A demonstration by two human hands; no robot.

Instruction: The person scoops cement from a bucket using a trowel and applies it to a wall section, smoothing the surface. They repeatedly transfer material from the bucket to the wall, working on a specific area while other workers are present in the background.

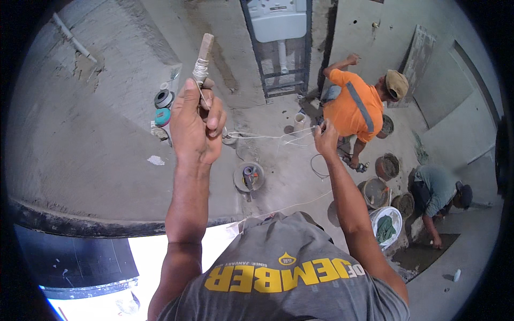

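My left hand [195, 123] is raised and closed around a short wooden stick [204, 56] wound with white string. The white string [267, 136] runs from that stick across to my right hand [325, 139], which pinches the line between its fingers. Both arms reach forward over a rough cement floor. My grey shirt with yellow lettering fills the lower middle.
A person in an orange shirt [353, 107] crouches by the grey wall. Another person in grey [436, 190] bends over wet mortar at the right. Several mortar pans [386, 166] and a white bucket [386, 224] stand near them. A wall-mounted cistern frame [278, 43] is at top centre.
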